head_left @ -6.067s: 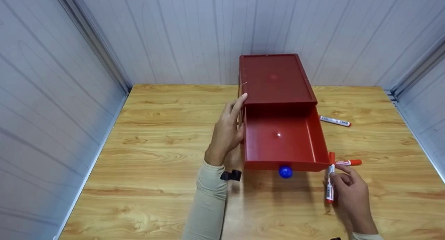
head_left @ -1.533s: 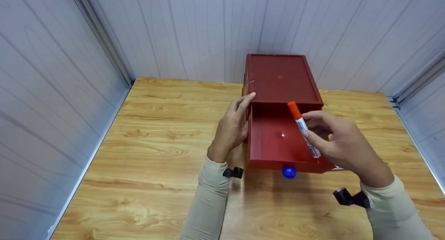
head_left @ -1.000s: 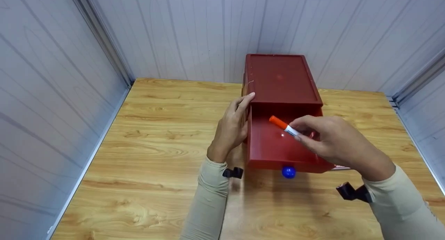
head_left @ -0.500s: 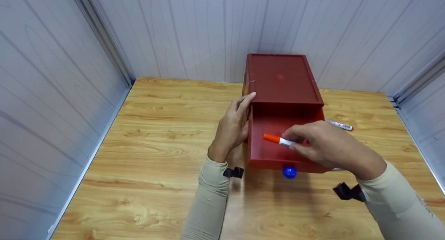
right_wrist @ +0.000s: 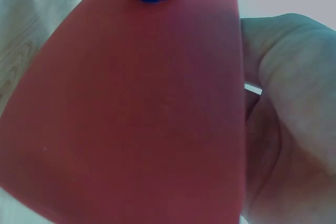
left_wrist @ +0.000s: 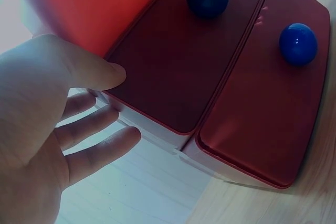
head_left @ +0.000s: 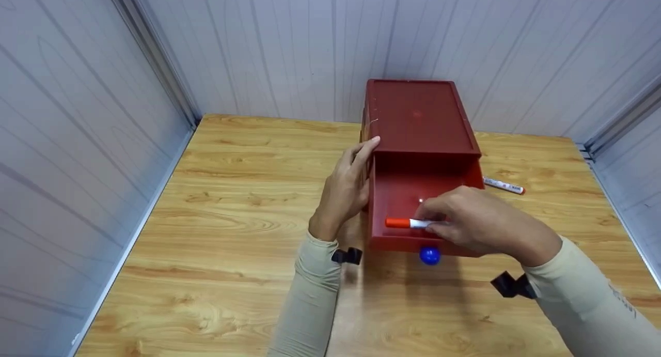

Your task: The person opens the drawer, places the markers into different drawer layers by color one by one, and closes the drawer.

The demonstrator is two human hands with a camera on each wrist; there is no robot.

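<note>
The red drawer unit (head_left: 415, 114) stands with its top drawer (head_left: 387, 191) pulled out. In the head view, my right hand (head_left: 472, 220) pinches an orange-capped white marker (head_left: 398, 222), which lies level low inside that drawer near its front wall. The marker's other end is hidden by the hand. Behind the drawer front (right_wrist: 142, 108), the right wrist view has most of my fingers out of sight. My left hand (head_left: 341, 191) rests along the unit's left side, its fingers loosely extended. In the left wrist view its thumb touches the front of a lower drawer (left_wrist: 168, 61).
Another marker (head_left: 505, 185) lies on the wooden table (head_left: 232, 269) to the unit's right. A blue round knob (head_left: 429, 255) juts from the open drawer's front. Pale panel walls (head_left: 289, 52) border the table at the back and sides.
My right hand was at the markers beside the drawer, then brought the orange-capped one over it. Since then it has lowered the marker into the drawer and turned it level. My left hand stays put.
</note>
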